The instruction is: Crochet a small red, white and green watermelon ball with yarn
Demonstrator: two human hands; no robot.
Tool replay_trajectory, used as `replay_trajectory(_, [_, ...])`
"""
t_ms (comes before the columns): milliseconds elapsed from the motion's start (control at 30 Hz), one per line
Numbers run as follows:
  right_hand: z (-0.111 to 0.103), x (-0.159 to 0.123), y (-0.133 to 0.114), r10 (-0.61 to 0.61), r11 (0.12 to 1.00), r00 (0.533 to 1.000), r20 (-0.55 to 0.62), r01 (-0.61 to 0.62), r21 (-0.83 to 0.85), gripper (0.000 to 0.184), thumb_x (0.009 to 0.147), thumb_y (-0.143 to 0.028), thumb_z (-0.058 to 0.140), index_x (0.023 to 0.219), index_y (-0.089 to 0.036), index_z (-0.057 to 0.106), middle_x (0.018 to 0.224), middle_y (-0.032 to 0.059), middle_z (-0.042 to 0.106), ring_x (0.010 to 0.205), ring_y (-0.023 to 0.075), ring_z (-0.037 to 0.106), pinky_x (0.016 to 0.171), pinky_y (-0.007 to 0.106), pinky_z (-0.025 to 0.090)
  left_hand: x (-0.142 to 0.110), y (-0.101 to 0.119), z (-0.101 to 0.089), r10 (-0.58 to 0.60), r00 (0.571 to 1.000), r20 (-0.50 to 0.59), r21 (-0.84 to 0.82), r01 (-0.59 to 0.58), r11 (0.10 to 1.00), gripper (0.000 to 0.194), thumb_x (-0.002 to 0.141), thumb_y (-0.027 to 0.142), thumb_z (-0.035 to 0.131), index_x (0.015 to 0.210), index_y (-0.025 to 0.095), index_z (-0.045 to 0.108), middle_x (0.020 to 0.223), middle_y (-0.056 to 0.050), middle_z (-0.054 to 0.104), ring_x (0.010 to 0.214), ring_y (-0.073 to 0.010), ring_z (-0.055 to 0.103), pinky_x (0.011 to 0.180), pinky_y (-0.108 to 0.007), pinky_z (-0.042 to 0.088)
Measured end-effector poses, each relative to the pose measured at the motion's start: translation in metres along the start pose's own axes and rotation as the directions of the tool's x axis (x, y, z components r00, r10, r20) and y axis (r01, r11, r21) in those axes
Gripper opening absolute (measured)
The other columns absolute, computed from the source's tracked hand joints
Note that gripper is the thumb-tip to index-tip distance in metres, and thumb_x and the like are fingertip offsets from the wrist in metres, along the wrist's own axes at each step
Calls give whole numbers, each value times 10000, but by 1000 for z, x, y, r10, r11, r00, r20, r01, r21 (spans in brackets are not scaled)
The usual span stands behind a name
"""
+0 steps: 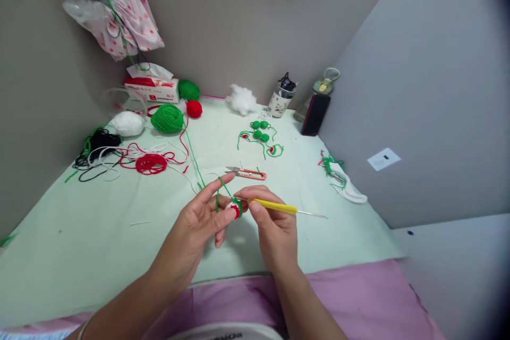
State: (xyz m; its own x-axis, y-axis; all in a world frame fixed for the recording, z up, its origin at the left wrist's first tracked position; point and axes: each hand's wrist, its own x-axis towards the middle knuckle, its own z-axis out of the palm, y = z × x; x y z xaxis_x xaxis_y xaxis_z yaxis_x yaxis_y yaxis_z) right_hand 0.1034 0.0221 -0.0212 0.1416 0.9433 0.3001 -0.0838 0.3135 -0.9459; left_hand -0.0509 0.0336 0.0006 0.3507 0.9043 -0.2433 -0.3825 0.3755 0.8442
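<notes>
Between the thumb and fingers of my left hand [205,218] is a small crocheted piece [236,209] in red, white and green. Green yarn [194,154] runs from the large green ball [167,118] over my raised left index finger to the piece. My right hand [274,223] is closed around the yellow handle of a crochet hook [274,206]; its far metal end points right, and its working tip is at the piece's top edge. Just beyond my hands lie orange-handled thread snips [247,172].
Red, white and black yarn tangles [151,163] lie at left. Behind are a tissue box [152,89], a red yarn ball [194,109] and white stuffing [241,99]. Small green crocheted balls [261,135] lie mid-table. A phone [316,115] leans against a bottle; yarn scraps [332,167] lie right.
</notes>
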Motion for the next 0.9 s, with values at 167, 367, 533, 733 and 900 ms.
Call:
replay_trajectory(167, [-1,1,-2,-42,998,999,21,41,44,146,975,-301,658,1016,-295,798,963,39,747,897,191,671,798,335,547,2,0,0,4,1000,-12,-9,-4,1000,585,852,319,834,1406,330,646,769,61,577,545,-41,451,542,-175,396])
replay_trajectory(367, [0,1,-2,0,997,1000,23,-2,81,178,985,-346,636,1017,-259,788,951,53,725,818,177,641,732,321,530,2,1,3,-53,999,6,-98,53,994,567,883,317,799,1423,315,625,629,83,518,511,-57,419,505,-173,377])
replay_trajectory(533, [1,0,-2,-28,999,999,30,27,35,147,980,-315,656,992,-270,795,962,44,750,922,196,666,814,339,525,2,-1,3,-13,1000,12,-73,14,997,599,851,300,831,1415,330,629,739,69,602,508,-42,457,515,-180,408])
replay_trajectory(733, [-1,-1,1,92,978,995,-28,-85,188,142,966,-333,681,964,-256,800,931,27,728,796,146,640,762,301,512,3,-1,3,33,999,-40,-18,-34,999,488,841,274,840,1312,311,719,813,50,598,598,-49,484,575,-168,443])
replay_trajectory(900, [0,0,-1,139,954,990,-26,-127,270,171,966,-354,680,931,-235,797,901,28,716,743,127,643,720,280,521,3,0,4,47,998,-49,-47,-50,998,447,847,283,835,1283,313,741,814,49,572,601,-44,472,559,-158,445])
